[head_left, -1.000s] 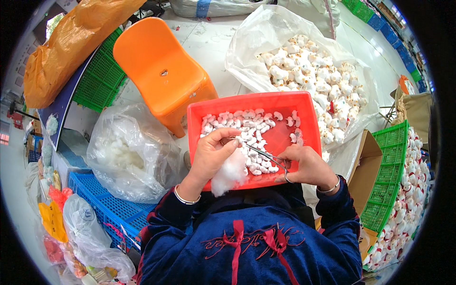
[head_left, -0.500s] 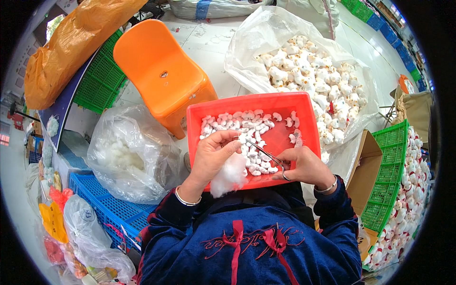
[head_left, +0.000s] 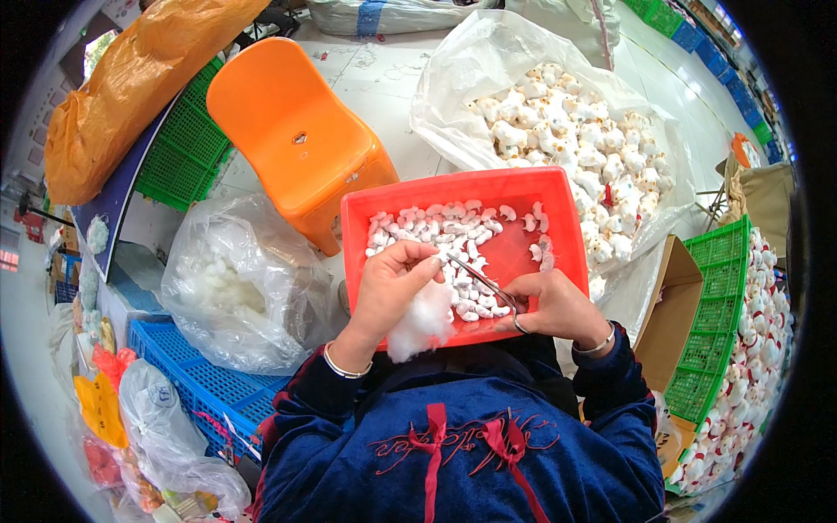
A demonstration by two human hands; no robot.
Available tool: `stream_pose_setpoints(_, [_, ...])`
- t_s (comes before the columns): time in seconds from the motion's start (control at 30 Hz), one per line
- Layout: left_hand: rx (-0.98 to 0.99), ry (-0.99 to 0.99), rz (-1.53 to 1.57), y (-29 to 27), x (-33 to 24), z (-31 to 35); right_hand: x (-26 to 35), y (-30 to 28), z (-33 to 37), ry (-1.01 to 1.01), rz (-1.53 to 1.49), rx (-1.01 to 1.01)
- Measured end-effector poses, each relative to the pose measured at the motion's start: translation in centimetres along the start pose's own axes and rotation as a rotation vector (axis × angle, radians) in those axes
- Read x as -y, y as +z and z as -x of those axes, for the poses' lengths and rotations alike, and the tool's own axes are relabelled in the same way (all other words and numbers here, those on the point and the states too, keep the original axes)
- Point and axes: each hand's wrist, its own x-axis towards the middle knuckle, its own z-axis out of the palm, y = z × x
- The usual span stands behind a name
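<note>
My left hand (head_left: 392, 286) is closed, thumb and fingertips pinched over the tray around a small white fabric piece that is mostly hidden. A tuft of white stuffing (head_left: 422, 322) hangs below those fingers, held against the palm. In my right hand (head_left: 551, 305) is a pair of slim metal ring-handled forceps (head_left: 475, 274), the thumb and fingers at its rings. Its tip meets the piece at my left fingertips. Many small curved white fabric pieces (head_left: 453, 228) lie in the red tray (head_left: 460, 185) beneath both hands.
An open plastic bag of stuffing (head_left: 214, 288) sits left, beside a blue crate (head_left: 205, 375). An orange chair (head_left: 296, 131) stands beyond the tray. Back right is a bag of white plush pieces (head_left: 558, 131). A cardboard box (head_left: 670, 305) and green crate (head_left: 711, 305) stand right.
The forceps' handles have come closer together in my right hand. My left hand and the stuffing have barely moved.
</note>
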Motion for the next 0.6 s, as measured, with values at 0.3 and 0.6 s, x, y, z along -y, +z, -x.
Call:
stream_pose_setpoints(0.3, [0.007,0.012,0.241,-0.7,0.6,-0.4,0.5,1.0,0.1,0.011,-0.083,-0.028])
stream_pose_setpoints(0.6, [-0.028,0.106,0.138,-0.1,0.7,-0.2,0.0,2.5,-0.5,-0.075,0.052,-0.165])
